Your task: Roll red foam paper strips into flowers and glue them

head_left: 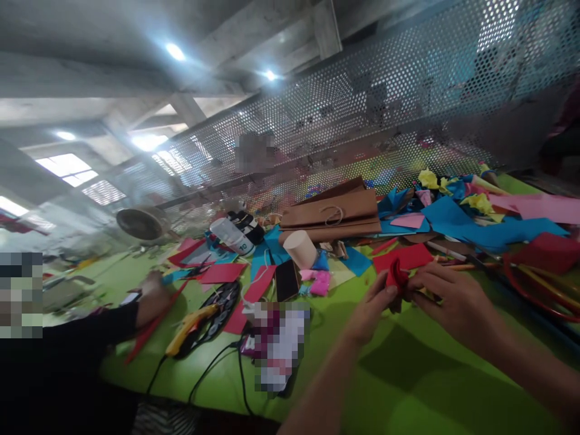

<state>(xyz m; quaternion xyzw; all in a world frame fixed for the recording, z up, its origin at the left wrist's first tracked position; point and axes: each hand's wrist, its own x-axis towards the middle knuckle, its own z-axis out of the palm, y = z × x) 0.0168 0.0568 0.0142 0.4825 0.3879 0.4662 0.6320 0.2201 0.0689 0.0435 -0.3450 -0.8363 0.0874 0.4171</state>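
Observation:
Both hands meet above the green table, toward the right. A small crumpled or folded piece of red paper, shaped a little like a flower, is pinched between them. My left hand grips its left side, with the thumb in front. On the other side, the fingers of my right hand close on its lower right edge, and the fingertips are partly hidden. Just behind lies a flat sheet of red paper. Scissors with red and orange handles rest to the right of my right hand.
A yellow glue gun with a cable, a dark phone and a beige cylinder stand or lie left of my hands. Brown folded paper and blue paper line the back. At far left, a co-worker's hand reaches over the table.

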